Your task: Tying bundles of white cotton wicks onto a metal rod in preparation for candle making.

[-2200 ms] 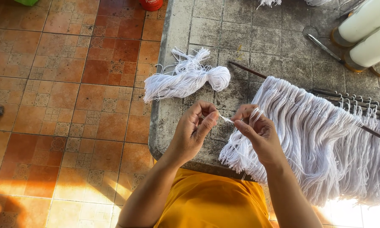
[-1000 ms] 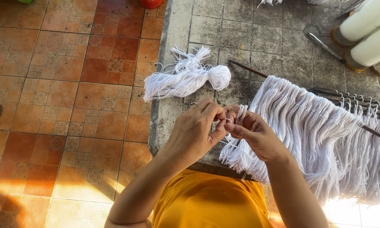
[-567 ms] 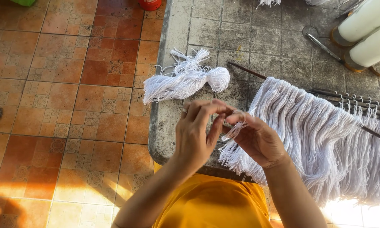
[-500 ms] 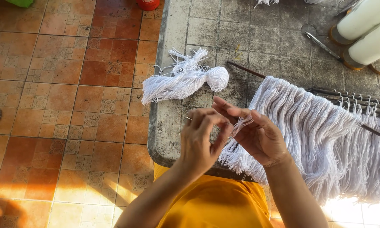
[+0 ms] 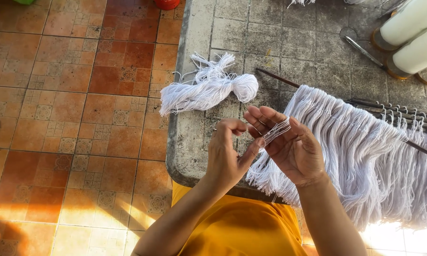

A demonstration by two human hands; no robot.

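A grey tiled table [image 5: 289, 38] with a worn metal rim is standing over an orange tiled floor [image 5: 71, 118]. A bundle of white yarn [image 5: 208, 87] is lying near its left edge, a long fringe of white yarn [image 5: 365, 147] is spreading across and hanging over the near edge, and white cones [image 5: 412, 33] are lying at the far right corner.

Yarn workshop: tiled table [image 5: 289, 33], spools [image 5: 412, 33]

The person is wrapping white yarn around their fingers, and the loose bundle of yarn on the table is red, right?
Not quite. The head view shows the loose bundle of yarn on the table is white, not red. The rest holds: white yarn strands run around the fingers of the right hand, with the left hand beside them.
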